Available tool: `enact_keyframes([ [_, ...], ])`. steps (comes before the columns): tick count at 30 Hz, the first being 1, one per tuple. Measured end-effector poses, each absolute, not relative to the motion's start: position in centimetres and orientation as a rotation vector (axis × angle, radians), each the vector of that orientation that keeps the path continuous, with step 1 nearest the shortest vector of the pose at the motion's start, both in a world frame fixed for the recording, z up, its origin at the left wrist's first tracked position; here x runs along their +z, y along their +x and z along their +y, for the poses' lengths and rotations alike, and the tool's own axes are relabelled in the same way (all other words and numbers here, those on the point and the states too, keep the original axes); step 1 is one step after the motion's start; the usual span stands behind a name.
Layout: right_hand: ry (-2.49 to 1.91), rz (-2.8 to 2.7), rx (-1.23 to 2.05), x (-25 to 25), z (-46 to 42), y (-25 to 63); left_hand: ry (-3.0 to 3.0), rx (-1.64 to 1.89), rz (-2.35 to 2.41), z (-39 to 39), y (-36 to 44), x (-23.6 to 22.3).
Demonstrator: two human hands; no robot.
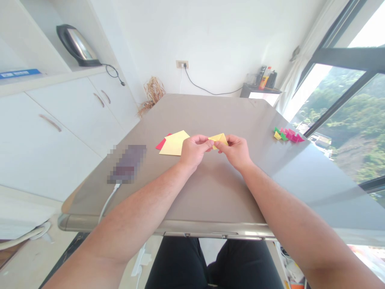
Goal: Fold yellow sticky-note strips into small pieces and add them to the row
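Above the middle of the table, a small folded yellow paper (pixel 221 139) with visible crease lines is held between both hands. My left hand (pixel 194 149) pinches its left end, thumb on top. From the other side, my right hand (pixel 236 150) grips the right end with thumb and fingers closed. Just left of my left hand lie yellow paper sheets (pixel 173 143), with a corner of red paper (pixel 161 143) showing beneath. At the table's right, several small folded paper pieces (pixel 290 135) in pink, green and yellow sit in a cluster.
The grey table (pixel 210 112) stretches to the white wall. On its left lies a blurred-out dark device (pixel 128 163) with a white cable (pixel 108 200). An electric kettle (pixel 78 46) stands on the left shelf. Bottles (pixel 264 78) stand on a small cabinet at the back right, beside the window.
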State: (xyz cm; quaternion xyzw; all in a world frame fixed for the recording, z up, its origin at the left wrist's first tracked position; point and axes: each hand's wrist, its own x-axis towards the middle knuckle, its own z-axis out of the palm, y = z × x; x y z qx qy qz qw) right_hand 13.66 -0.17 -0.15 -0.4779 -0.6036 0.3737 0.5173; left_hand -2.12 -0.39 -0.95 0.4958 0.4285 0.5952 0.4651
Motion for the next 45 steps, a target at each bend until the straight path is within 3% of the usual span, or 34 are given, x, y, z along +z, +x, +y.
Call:
enact_keyframes([
  [10, -1.0, -1.366, 1.033, -0.69, 0.37, 14.09, 1.276, 1.293, 1.002, -0.73, -2.14, -0.93],
  [30, -0.891, -1.26, 1.207, -0.17, -0.1, 13.61, 1.273, 1.429, 1.024, -0.75, -1.85, -0.78],
  [45, -0.955, -1.284, 1.063, -0.17, -0.22, 13.32, 1.241, 1.396, 0.946, -0.79, -1.86, -0.73],
])
